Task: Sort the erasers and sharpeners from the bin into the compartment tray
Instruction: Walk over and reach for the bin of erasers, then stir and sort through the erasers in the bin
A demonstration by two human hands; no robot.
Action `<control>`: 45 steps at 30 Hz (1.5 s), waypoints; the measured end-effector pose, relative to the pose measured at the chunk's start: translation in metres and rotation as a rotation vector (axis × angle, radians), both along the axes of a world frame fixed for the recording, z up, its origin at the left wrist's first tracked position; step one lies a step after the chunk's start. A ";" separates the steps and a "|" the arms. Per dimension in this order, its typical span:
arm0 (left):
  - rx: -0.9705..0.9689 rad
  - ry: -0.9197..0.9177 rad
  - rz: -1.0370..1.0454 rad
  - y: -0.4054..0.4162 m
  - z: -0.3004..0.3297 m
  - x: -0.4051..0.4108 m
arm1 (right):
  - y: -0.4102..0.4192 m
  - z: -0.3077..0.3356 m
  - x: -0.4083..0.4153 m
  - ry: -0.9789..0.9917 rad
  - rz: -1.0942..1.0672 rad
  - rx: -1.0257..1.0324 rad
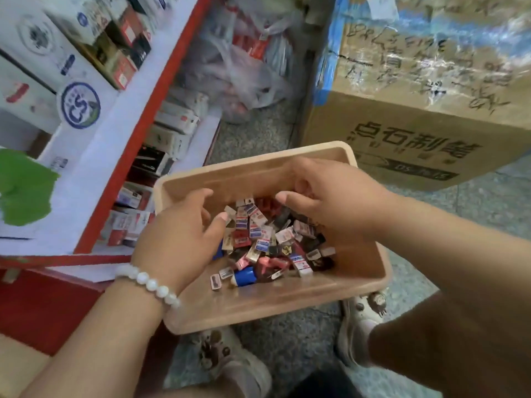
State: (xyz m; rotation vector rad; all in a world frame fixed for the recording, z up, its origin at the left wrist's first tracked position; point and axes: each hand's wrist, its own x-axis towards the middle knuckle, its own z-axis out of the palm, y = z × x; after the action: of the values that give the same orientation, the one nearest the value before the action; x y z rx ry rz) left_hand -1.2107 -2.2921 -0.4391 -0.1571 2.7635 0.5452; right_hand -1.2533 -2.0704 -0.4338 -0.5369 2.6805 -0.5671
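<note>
A speckled grey floor carries a tan bin at centre frame, a large cardboard box at upper right, plastic bags at top centre, and pale shoes along the bottom.

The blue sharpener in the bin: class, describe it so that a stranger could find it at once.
Start at the beige plastic bin on the floor. At the near edge of its pile of small erasers and sharpeners lies the rounded blue plastic sharpener, beside a pink piece. It is larger than the flat paper-wrapped erasers around it.
</note>
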 end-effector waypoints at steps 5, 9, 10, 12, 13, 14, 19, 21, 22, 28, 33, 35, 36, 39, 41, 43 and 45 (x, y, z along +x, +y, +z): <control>-0.080 0.004 -0.097 -0.001 -0.016 -0.010 | -0.005 -0.019 -0.009 0.082 0.087 0.044; -0.107 0.015 -0.127 0.001 -0.021 -0.010 | -0.009 -0.033 -0.007 0.045 0.074 -0.015; -0.117 0.032 -0.136 0.002 -0.021 -0.009 | -0.010 -0.036 -0.007 0.033 0.082 -0.015; -0.133 0.067 -0.155 0.006 -0.021 -0.003 | -0.014 -0.038 -0.008 0.021 0.106 0.018; -0.139 0.080 -0.165 0.007 -0.020 0.001 | -0.015 -0.039 -0.009 0.016 0.106 0.039; -0.144 0.089 -0.174 0.008 -0.020 0.006 | -0.016 -0.039 -0.010 0.009 0.098 0.059; -0.166 0.122 -0.186 0.012 -0.010 0.041 | -0.013 -0.034 0.006 0.035 0.084 0.180; -0.164 0.135 -0.161 0.011 -0.006 0.056 | -0.010 -0.031 0.016 0.010 0.055 0.178; -0.161 0.143 -0.141 0.010 -0.003 0.064 | -0.010 -0.029 0.022 0.003 0.051 0.182; -0.136 0.149 -0.082 0.001 0.006 0.086 | -0.003 -0.023 0.044 -0.027 0.053 0.222; -0.134 0.182 -0.056 0.000 0.005 0.084 | 0.005 -0.020 0.051 -0.053 0.079 0.280; -0.137 0.189 -0.026 0.000 0.000 0.084 | 0.006 -0.019 0.051 -0.058 0.090 0.299; -0.142 0.186 0.001 -0.001 -0.003 0.084 | 0.005 -0.018 0.051 -0.052 0.096 0.304; -0.185 0.156 0.090 -0.007 -0.015 0.087 | 0.004 -0.015 0.051 -0.030 0.119 0.297; -0.158 0.141 0.143 -0.014 -0.024 0.091 | 0.002 -0.013 0.052 -0.019 0.138 0.300; -0.080 0.135 0.181 -0.019 -0.032 0.093 | 0.000 -0.013 0.052 -0.012 0.149 0.310; -0.033 0.134 0.184 -0.022 -0.038 0.093 | 0.001 -0.015 0.051 -0.022 0.138 0.308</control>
State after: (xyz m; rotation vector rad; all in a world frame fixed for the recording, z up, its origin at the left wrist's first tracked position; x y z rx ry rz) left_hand -1.1172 -2.3141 -0.4772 -0.3996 2.9073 0.5758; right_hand -1.2026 -2.0695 -0.4486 -0.6150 2.6149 -0.1165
